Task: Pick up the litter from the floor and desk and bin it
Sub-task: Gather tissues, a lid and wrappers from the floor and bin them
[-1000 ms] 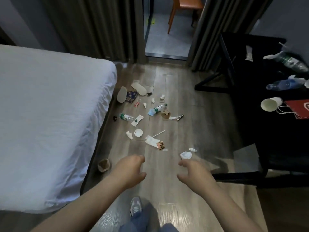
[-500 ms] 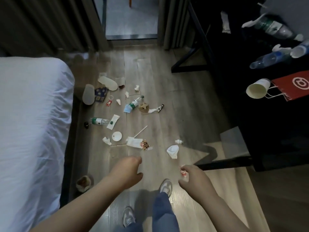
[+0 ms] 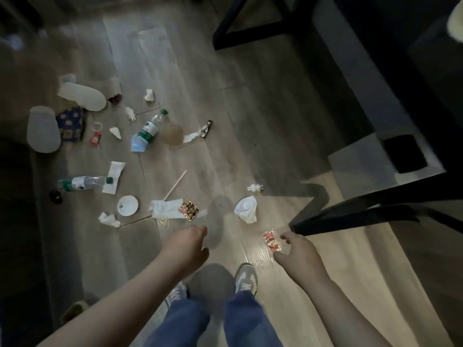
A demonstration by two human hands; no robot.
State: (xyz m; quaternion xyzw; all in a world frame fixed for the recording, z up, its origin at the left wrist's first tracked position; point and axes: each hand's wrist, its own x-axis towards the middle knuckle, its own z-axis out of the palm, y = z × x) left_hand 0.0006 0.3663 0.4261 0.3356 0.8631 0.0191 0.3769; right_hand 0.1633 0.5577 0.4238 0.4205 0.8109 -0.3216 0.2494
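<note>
The head camera, the only view, looks straight down at a wood floor (image 3: pixel 250 108) strewn with litter, and both bare hands hang over it with nothing in them. The right hand (image 3: pixel 298 251) is spread loosely, its fingertips (image 3: pixel 284 237) just beside a small red-and-clear sweet wrapper (image 3: pixel 271 241) lying flat on the boards — near it, though I cannot tell whether they touch. The left hand (image 3: pixel 186 242) is loosely curled and empty, hovering near a white napkin (image 3: pixel 165 209) with a shiny snack wrapper (image 3: pixel 189 209) lying against its edge. Further off lie a crumpled white tissue (image 3: pixel 246 209), a round white lid (image 3: pixel 128 205), a thin wooden stick (image 3: pixel 175 184) and two plastic bottles (image 3: pixel 147 130) (image 3: pixel 80 182). No bin shows anywhere in view, so nothing has plainly been binned yet. The likeliest trouble, as I judge it, is the flat wrapper: thin film on smooth boards tends to slide from a pinch instead of lifting, and a hurried grab could push it toward the black desk leg (image 3: pixel 350 216) close by. The person's shoe (image 3: pixel 246 279) stands near that wrapper too — a step forward could tread on it or kick the tissue. The room is dim, so small scraps could be overlooked. The bottles, being round, may roll if nudged sideways.
</note>
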